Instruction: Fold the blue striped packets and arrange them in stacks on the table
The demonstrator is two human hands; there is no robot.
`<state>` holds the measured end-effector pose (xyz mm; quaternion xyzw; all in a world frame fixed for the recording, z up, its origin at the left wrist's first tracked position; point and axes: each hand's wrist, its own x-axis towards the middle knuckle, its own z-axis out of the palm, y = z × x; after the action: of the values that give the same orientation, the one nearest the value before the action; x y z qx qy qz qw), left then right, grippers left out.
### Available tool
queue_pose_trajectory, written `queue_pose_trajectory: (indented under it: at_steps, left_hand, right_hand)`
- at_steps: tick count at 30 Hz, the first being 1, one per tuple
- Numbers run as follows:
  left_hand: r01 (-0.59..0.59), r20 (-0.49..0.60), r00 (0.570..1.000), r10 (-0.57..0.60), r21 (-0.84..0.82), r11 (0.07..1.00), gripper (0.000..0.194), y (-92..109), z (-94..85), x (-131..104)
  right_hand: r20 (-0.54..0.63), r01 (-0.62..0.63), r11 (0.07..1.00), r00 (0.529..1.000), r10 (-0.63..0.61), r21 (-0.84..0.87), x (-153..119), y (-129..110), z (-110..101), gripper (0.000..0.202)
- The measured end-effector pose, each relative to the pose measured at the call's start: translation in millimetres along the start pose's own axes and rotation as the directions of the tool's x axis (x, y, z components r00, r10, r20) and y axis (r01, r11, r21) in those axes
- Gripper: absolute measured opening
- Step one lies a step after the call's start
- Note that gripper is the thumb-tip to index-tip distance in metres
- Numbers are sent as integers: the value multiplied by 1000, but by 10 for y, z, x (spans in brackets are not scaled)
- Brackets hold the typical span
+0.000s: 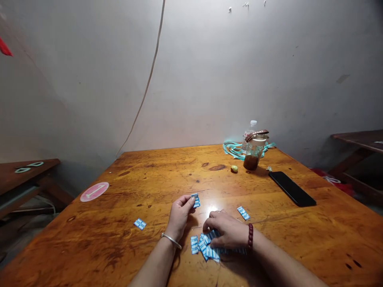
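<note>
My left hand, with a silver bangle at the wrist, pinches a small blue-and-white card between thumb and fingertips, raised over the wooden table. My right hand, wearing a dark red bead bracelet, is bent over a loose pile of similar cards, its fingers curled onto the top ones and hiding part of the pile. Which card those fingers grip cannot be made out. One card lies alone to the left, and another lies beyond my right hand.
A black phone lies on the right. Behind it stand a brown-strapped cup and a clear bottle by a turquoise ribbon. A small yellowish object sits nearby. A round pink sticker is at the left edge.
</note>
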<state>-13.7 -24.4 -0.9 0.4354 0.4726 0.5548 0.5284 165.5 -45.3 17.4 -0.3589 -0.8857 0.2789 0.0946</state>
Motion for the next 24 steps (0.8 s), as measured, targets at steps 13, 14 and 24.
queue_pose_trajectory:
  at_steps: [13, 14, 24]
  left_hand:
    - [13, 9, 1000, -13, 3, 1000, 21, 28, 56, -46]
    - [15, 8, 1000, -15, 4, 1000, 21, 28, 60, -49]
    - [47, 30, 998, -46, -7, 999, 21, 42, 100, -85]
  right_hand:
    - [-19, -175, 984, 984, 176, 34, 32, 23, 26, 24]
    - [-38, -172, 984, 984, 173, 35, 30, 28, 27, 23]
    - [-173, -127, 625, 902, 396, 770, 164, 209, 142, 7]
